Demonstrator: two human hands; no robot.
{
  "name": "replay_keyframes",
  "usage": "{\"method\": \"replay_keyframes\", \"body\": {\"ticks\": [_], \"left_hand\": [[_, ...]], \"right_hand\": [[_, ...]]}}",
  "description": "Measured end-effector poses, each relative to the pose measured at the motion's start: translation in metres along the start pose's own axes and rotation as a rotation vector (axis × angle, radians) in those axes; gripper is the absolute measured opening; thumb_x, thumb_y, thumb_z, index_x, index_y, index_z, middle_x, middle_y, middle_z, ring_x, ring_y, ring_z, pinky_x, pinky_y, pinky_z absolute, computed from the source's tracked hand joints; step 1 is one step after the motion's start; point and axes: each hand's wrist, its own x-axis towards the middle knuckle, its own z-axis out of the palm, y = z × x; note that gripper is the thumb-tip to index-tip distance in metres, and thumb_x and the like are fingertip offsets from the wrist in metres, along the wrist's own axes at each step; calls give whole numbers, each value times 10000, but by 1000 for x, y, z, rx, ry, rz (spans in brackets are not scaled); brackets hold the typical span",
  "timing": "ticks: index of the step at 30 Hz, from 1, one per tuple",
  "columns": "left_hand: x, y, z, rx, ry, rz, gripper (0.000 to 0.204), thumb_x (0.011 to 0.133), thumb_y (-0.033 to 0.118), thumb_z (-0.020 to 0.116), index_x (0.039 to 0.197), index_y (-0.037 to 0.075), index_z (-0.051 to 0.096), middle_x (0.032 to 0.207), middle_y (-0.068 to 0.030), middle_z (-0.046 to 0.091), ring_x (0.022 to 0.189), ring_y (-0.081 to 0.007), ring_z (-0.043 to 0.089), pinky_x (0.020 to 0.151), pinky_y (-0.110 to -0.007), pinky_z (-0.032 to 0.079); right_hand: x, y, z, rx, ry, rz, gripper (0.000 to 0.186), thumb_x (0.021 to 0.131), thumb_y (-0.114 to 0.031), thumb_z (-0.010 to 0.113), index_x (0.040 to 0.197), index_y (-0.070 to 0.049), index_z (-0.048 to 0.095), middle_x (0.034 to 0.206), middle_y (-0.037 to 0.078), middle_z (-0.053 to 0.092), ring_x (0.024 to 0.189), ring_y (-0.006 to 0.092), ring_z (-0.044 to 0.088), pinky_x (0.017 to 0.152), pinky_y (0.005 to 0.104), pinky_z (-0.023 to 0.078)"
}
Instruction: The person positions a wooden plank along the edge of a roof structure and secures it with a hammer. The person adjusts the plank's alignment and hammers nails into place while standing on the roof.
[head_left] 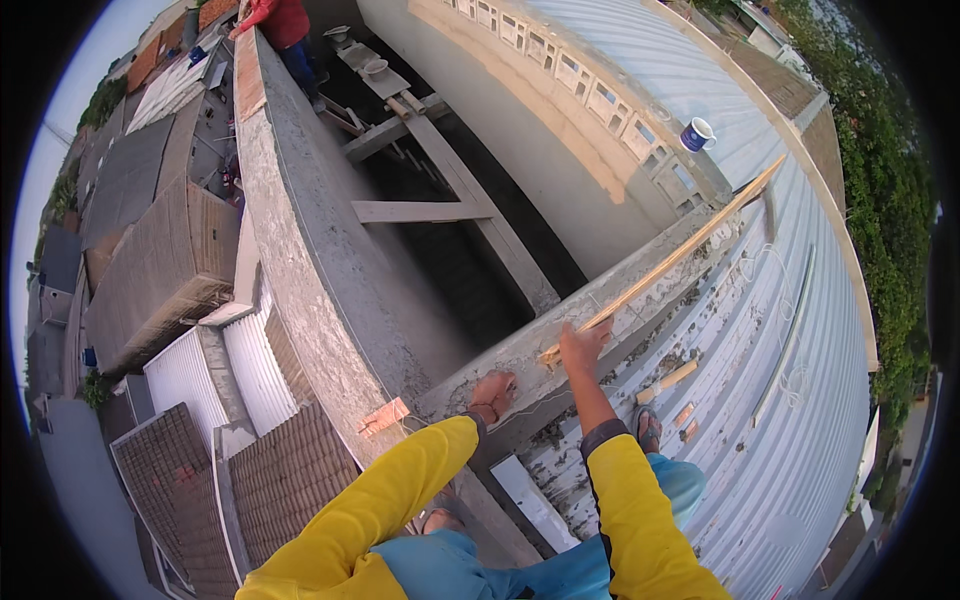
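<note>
My right hand (585, 348) is closed around the near end of a long, thin wooden strip (668, 268). The strip lies slantwise along the rough top of a concrete beam (640, 290), its far end sticking out over the metal roof. To the left, my left hand (493, 397) rests on the same beam close to the wall corner, its fingers bent and partly hidden, with nothing visible in them. A thin string (330, 305) runs along the left wall top. Near the corner a broken piece of orange brick (384, 417) sits on that wall.
A deep shaft between walls drops away ahead, crossed by planks (420, 211). On the corrugated metal roof (740, 370) at right lie brick bits and cord; a mug (697, 134) stands farther off. A person in red (282, 25) is at the far left wall. Lower roofs (285, 480) lie left.
</note>
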Motion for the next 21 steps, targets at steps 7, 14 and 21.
{"method": "replay_keyframes", "body": {"ticks": [7, 14, 21], "left_hand": [[-11, -4, -11, 147, 48, 176, 411, 816, 94, 689, 1222, 81, 622, 1315, -171, 565, 1252, -394, 539, 1068, -473, 467], [-14, 52, -76, -202, 189, 355, 703, 777, 102, 700, 1433, 41, 455, 1375, -215, 514, 1318, -430, 497, 1125, -484, 428], [2, 99, -151, 36, -154, 599, 726, 817, 185, 747, 1458, 60, 430, 1415, -179, 496, 1317, -393, 513, 1125, -469, 448]], "right_hand": [[4, 17, 18, 52, -10, -42, 1037, 844, -187, 695, 1628, 25, 50, 1486, 378, 346, 1339, 534, 457, 1137, 578, 405], [1, 19, 19, -13, -8, -52, 1019, 865, -192, 686, 1631, 27, 51, 1472, 383, 361, 1341, 529, 453, 1131, 581, 404], [-3, -2, 9, -29, 38, 5, 965, 872, -234, 679, 1617, 34, 126, 1470, 349, 384, 1350, 517, 456, 1134, 577, 419]]}}
